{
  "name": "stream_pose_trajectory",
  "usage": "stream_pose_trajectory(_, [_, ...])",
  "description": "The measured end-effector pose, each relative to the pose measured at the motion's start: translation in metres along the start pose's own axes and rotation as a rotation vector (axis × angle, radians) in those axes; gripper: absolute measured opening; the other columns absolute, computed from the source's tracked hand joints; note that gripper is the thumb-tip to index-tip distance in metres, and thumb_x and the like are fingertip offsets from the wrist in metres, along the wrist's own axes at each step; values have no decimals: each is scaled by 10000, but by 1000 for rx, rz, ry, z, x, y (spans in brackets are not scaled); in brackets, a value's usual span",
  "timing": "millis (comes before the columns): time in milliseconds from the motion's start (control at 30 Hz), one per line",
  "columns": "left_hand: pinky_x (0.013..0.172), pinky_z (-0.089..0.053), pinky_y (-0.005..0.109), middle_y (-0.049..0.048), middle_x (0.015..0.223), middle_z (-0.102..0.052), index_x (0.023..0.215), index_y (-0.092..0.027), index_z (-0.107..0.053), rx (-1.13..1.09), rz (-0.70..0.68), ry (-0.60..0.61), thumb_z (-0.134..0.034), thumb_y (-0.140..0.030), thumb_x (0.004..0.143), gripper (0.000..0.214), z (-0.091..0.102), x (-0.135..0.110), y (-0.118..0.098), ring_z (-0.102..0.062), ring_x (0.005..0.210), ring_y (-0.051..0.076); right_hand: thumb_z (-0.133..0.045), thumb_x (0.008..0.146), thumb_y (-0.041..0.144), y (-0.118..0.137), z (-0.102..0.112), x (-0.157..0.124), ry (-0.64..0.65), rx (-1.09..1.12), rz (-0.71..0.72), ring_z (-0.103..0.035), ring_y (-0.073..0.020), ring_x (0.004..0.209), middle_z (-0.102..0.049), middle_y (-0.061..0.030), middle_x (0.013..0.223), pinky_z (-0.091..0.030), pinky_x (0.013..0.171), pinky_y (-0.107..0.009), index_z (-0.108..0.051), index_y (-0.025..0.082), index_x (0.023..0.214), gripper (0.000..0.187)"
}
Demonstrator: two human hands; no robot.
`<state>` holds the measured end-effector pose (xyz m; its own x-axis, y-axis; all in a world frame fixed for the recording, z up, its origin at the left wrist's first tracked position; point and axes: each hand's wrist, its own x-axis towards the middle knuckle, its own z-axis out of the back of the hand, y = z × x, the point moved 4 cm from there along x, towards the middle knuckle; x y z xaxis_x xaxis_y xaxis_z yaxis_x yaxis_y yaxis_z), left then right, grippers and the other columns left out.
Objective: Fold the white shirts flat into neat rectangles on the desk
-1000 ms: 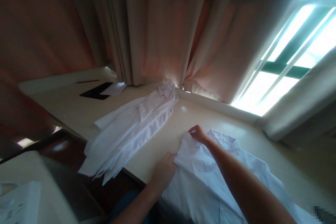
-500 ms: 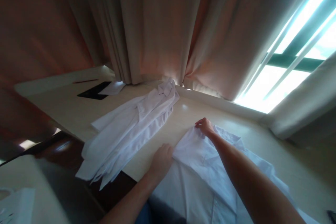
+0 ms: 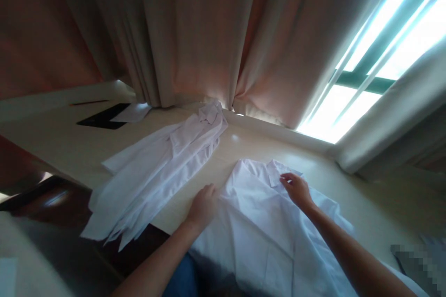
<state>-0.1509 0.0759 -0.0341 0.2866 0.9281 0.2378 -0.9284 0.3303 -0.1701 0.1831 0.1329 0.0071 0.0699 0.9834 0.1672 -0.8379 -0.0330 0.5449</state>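
A white shirt (image 3: 265,227) lies spread on the pale table (image 3: 69,144) in front of me, collar toward the window. My left hand (image 3: 203,204) rests on its left edge by the shoulder, fingers curled over the cloth. My right hand (image 3: 295,188) lies on the shirt just below the collar, fingers bent and touching the fabric. A second white shirt (image 3: 156,171) lies folded lengthwise to the left, its tail hanging off the table's front edge.
Beige curtains (image 3: 195,37) hang along the back of the table, with a bright window (image 3: 376,55) at the right. A black flat object (image 3: 101,118) with a white paper (image 3: 134,112) on it lies at the far left. Dark floor shows below the table edge.
The near shirt's folded shoulder has been opened out flat. My right hand moved from the shirt's far left corner to the collar area. My view has shifted left and down.
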Motion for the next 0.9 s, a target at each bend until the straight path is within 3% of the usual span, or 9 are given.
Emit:
stream_pose_trajectory(100, [853, -422, 321, 83, 957, -536, 955, -188, -622, -8, 1, -32, -428, -109, 859, 230, 2, 0, -2, -510, 933, 196, -502, 823, 488, -55, 34, -66, 2, -75, -98, -629, -190, 720, -683, -41, 818, -455, 697, -301, -677, 210, 897, 336])
stream_pose_trajectory(200, [850, -421, 308, 79, 944, -536, 930, -186, -621, 4, 5, -40, -424, -101, 851, 228, 2, 1, -3, -512, 930, 192, -445, 857, 497, -93, 46, -137, 31, -171, -104, -641, -218, 772, -683, -67, 913, -476, 721, -333, -659, 240, 951, 347])
stream_pose_trajectory(300, [869, -412, 300, 73, 933, -539, 912, -191, -624, 22, 11, -44, -422, -95, 844, 234, 1, 2, -3, -513, 943, 191, -411, 882, 416, -112, 46, -192, 28, -370, 19, -593, -270, 1041, -639, -101, 1130, -418, 931, -410, -619, 262, 1133, 361])
stream_pose_trajectory(367, [884, -405, 298, 71, 945, -544, 923, -196, -627, 29, 14, -48, -421, -95, 842, 244, -1, 2, -3, -511, 958, 191, -392, 893, 393, -125, 46, -209, 19, -509, 45, -483, -300, 1214, -559, -97, 1289, -304, 1040, -492, -554, 283, 1261, 417])
stream_pose_trajectory(433, [890, -401, 298, 72, 959, -549, 941, -195, -629, 35, 21, -54, -420, -98, 840, 251, -3, 2, -5, -510, 969, 193, -354, 912, 387, -139, 49, -207, 35, -605, 26, -375, -312, 1311, -467, -79, 1396, -215, 1072, -555, -458, 297, 1362, 471])
stream_pose_trajectory(533, [892, -398, 297, 76, 960, -552, 950, -187, -630, 40, 62, -65, -421, -98, 836, 253, -7, 0, -11, -515, 975, 197, -283, 940, 346, -160, 57, -182, 78, -678, -22, -299, -292, 1358, -393, -68, 1454, -162, 1085, -565, -334, 282, 1440, 506])
stream_pose_trajectory(667, [873, -402, 290, 83, 954, -554, 936, -177, -624, 38, 98, -78, -419, -98, 841, 239, -13, 1, -29, -530, 948, 193, -271, 942, 293, -176, 74, -141, 99, -710, -48, -260, -264, 1377, -366, -81, 1469, -124, 1100, -536, -321, 251, 1447, 509])
stream_pose_trajectory(800, [868, -404, 292, 88, 956, -559, 957, -171, -629, 38, 69, -73, -408, -110, 863, 248, -15, 7, -43, -535, 957, 193, -343, 908, 242, -170, 94, -108, 122, -687, -96, -326, -285, 1340, -454, -117, 1403, -122, 1076, -570, -464, 246, 1361, 468])
stream_pose_trajectory(900, [880, -402, 293, 88, 970, -564, 982, -173, -632, 14, 59, -63, -417, -115, 867, 251, -15, 9, -43, -531, 979, 192, -395, 869, 188, -142, 102, -92, 115, -671, -69, -421, -287, 1264, -551, -123, 1297, -147, 1071, -550, -581, 224, 1221, 400])
